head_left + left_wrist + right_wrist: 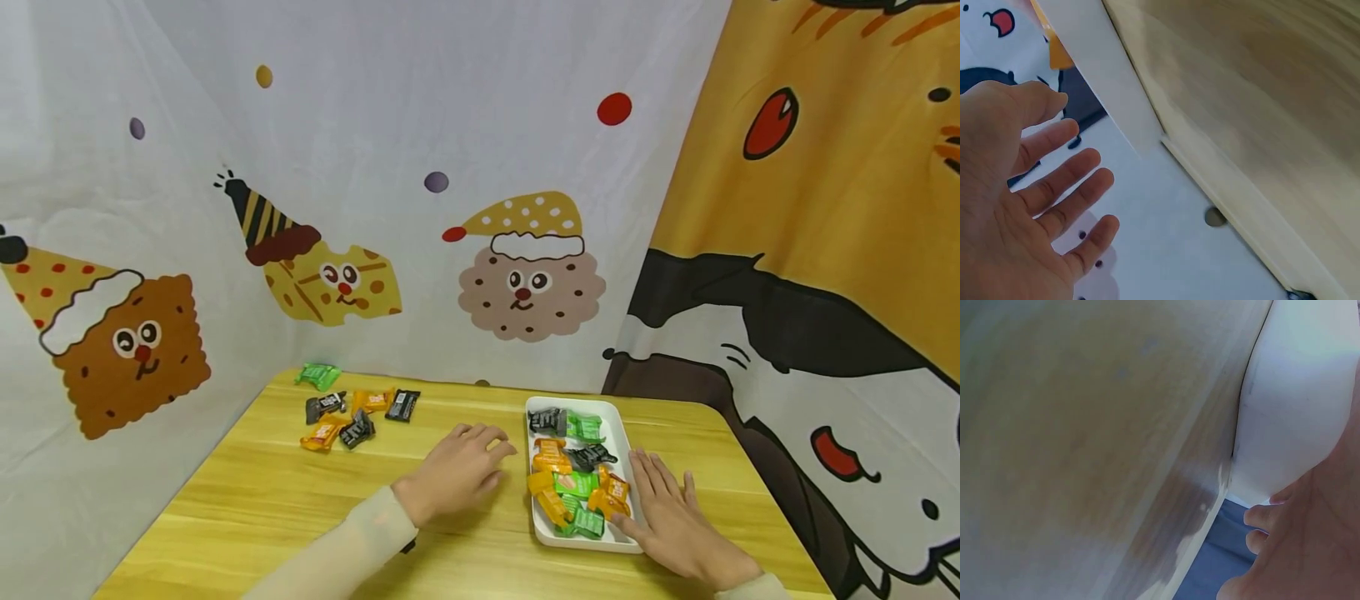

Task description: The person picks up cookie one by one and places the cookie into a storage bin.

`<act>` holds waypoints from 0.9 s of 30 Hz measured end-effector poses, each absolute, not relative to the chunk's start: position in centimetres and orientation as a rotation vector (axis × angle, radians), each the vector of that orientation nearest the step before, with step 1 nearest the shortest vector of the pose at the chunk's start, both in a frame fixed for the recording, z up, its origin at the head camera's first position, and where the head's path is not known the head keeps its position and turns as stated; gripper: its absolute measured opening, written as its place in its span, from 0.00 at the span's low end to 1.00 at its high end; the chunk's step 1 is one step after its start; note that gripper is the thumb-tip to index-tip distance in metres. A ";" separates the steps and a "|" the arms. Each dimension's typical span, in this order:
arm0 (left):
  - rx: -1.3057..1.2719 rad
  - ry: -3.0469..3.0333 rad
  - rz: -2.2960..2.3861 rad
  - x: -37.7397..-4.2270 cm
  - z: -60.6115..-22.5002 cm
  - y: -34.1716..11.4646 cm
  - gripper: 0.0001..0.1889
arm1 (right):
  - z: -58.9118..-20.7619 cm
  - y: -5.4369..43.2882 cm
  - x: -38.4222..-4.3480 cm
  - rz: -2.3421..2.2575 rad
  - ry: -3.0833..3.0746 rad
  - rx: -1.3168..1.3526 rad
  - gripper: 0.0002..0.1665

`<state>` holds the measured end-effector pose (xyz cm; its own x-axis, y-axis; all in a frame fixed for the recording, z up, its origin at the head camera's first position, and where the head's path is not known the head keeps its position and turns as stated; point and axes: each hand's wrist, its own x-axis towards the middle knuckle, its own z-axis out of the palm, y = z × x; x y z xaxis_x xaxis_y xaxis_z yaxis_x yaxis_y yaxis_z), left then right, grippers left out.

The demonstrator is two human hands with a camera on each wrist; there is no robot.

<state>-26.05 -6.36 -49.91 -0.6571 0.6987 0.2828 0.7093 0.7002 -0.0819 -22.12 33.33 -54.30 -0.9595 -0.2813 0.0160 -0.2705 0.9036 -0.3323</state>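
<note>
A white rectangular tray [613,429] lies on the table, holding several wrapped candies in black, orange and green, such as a green packet [575,484] near its middle. My right hand [678,525] rests along the tray's right side, fingers straight, the thumb at the rim. In the right wrist view, the palm side of that hand [1304,531] is beside the white tray wall [1294,406]. To the left of the tray, my left hand [459,471] hovers with loosely bent fingers and nothing in it. The left wrist view shows its fingers spread apart [1063,194].
At the table's far left lies a loose group of wrapped candies: a green one [318,376], orange ones such as this packet [324,433], and black ones such as this packet [403,406]. A cartoon-printed cloth [360,108] hangs behind the wooden table [247,517].
</note>
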 end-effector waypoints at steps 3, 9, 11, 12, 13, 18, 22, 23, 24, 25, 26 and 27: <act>-1.035 -2.674 -0.075 -26.2 -50.0 -7.7 0.21 | -54.3 33.3 -22.1 -0.523 3.031 -0.441 0.68; -0.910 -2.730 -0.139 -26.7 -50.0 -10.4 0.21 | -54.2 33.4 -22.1 -0.527 3.028 -0.442 0.68; -0.880 -2.737 -0.162 -26.9 -50.0 -11.3 0.22 | -54.2 33.4 -22.1 -0.530 3.028 -0.441 0.68; -0.863 -2.743 -0.173 -27.0 -49.9 -11.8 0.22 | -54.2 33.4 -22.1 -0.531 3.028 -0.442 0.68; -0.847 -2.755 -0.186 -27.1 -49.8 -12.3 0.22 | -54.3 33.5 -22.1 -0.534 3.026 -0.444 0.68; -0.738 -2.813 -0.242 -27.7 -49.9 -14.8 0.22 | -54.3 33.5 -22.1 -0.555 3.015 -0.452 0.67; -0.651 -2.852 -0.264 -28.1 -50.3 -16.8 0.22 | -54.1 33.5 -22.0 -0.559 3.030 -0.460 0.67; -0.632 -2.857 -0.270 -28.2 -50.4 -17.3 0.22 | -54.1 33.5 -22.0 -0.556 3.034 -0.462 0.66; -0.612 -2.860 -0.282 -28.3 -50.6 -17.8 0.22 | -54.1 33.5 -22.0 -0.556 3.035 -0.463 0.66; -0.591 -2.869 -0.286 -28.3 -50.7 -18.3 0.22 | -54.0 33.5 -22.0 -0.557 3.032 -0.462 0.67; -0.569 -2.876 -0.290 -28.3 -50.7 -18.8 0.23 | -54.0 33.5 -22.0 -0.559 3.026 -0.458 0.67; -0.544 -2.883 -0.295 -28.2 -50.8 -19.2 0.23 | -54.0 33.5 -22.0 -0.561 3.019 -0.456 0.67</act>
